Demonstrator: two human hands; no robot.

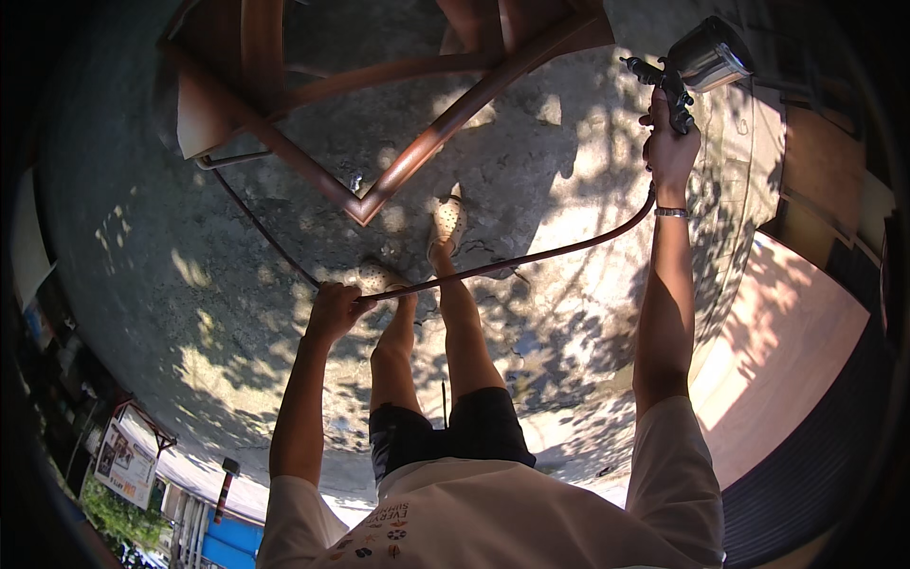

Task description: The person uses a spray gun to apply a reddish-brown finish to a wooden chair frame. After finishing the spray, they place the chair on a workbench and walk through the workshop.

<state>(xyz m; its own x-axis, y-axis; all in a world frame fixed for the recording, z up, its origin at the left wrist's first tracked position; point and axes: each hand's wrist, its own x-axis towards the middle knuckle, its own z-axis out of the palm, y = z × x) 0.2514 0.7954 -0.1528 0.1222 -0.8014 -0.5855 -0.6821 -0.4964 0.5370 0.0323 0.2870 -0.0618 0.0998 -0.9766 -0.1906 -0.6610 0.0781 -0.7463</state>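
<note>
My right hand (671, 147) is raised at the upper right, closed round the grip of a spray gun (675, 100) with a shiny metal cup (709, 55). A dark hose (543, 256) hangs from the gun and sags across to my left hand (336, 308), whose fingers are wrapped round it. Beyond that hand the hose runs up to the lower left corner of a brown wooden frame (438, 121) in front of me. The frame has angled rails meeting in a point near my feet, with curved and upright members behind.
My sandalled feet (448, 218) stand on cracked, sun-dappled concrete (237, 303) just short of the frame's corner. Pale and brown boards (787, 341) lie at the right, beside dark corrugated material (839, 446). A signboard (123, 455), greenery and a blue panel (232, 541) show at the lower left.
</note>
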